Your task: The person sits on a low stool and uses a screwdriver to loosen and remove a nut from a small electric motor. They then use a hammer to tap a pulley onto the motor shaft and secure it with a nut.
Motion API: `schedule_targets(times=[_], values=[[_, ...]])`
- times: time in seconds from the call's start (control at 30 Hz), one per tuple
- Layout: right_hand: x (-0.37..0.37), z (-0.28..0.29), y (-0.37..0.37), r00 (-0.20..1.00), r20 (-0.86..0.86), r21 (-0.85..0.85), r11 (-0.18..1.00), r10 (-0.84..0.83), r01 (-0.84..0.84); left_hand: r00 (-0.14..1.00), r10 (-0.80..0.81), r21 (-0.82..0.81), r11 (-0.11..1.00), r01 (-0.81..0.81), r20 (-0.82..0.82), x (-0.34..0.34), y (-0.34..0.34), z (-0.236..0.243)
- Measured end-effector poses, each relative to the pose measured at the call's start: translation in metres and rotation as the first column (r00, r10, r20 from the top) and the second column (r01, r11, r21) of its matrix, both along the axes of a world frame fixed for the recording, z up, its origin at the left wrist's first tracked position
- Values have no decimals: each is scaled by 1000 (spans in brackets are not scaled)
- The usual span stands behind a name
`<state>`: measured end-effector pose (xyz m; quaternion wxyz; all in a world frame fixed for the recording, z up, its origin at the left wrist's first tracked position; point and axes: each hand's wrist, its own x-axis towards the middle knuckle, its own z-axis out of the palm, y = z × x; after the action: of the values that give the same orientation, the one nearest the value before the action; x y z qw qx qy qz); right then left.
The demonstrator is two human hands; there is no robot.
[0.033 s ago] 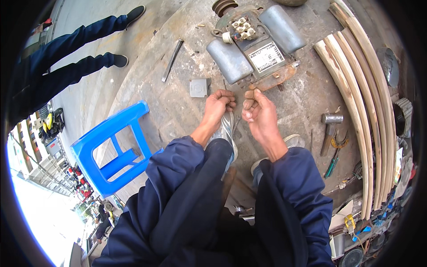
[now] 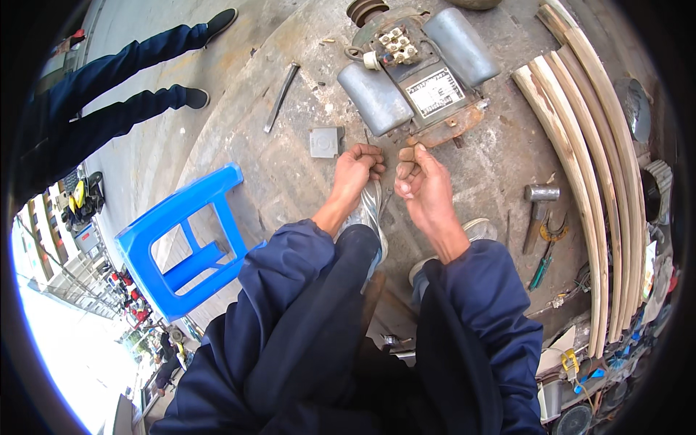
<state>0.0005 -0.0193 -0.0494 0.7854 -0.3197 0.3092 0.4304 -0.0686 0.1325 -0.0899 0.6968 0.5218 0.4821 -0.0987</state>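
Note:
My left hand (image 2: pixel 359 170) is closed, its fingertips pressed together above my shoe. A thin dark sliver shows just past its fingers, and I cannot tell whether it is held. Beside it on the right, my right hand (image 2: pixel 426 177) is pinched, thumb against a bent forefinger; anything in it is too small to make out. Just beyond both hands lies an electric motor (image 2: pixel 402 72) with two grey cylindrical housings, an open terminal block and a pulley at its far end. A square grey cover (image 2: pixel 325 142) rests on the ground left of the motor, near my left hand.
A flat metal bar (image 2: pixel 281 98) lies at the far left. My left side has a blue plastic stool (image 2: pixel 181 235) on its side. To the right are a hammer (image 2: pixel 539 214), green-handled pliers (image 2: pixel 541 270) and long wooden poles (image 2: pixel 580 159). Another person's legs (image 2: pixel 130 69) stand far left.

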Motion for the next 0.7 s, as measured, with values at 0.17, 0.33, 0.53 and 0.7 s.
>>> schedule_targets(times=[0.17, 0.33, 0.53, 0.7], values=[[-1, 1, 3, 992, 115, -92, 995, 54, -44, 994, -106, 233, 966, 108, -24, 19, 1, -13], [1, 0, 2, 1000, 3, 66, 998, -24, 24, 946, -301, 619, 721, 310, -124, 38, 2, -34], [3, -3, -8, 999, 3, 37, 998, 50, -50, 815, -553, 756, 455, 470, -173, 54, -3, -46], [-8, -17, -37, 930, 135, -242, 922, 342, -303, 736, -659, 827, 320, 462, -156, 57, 5, -48]])
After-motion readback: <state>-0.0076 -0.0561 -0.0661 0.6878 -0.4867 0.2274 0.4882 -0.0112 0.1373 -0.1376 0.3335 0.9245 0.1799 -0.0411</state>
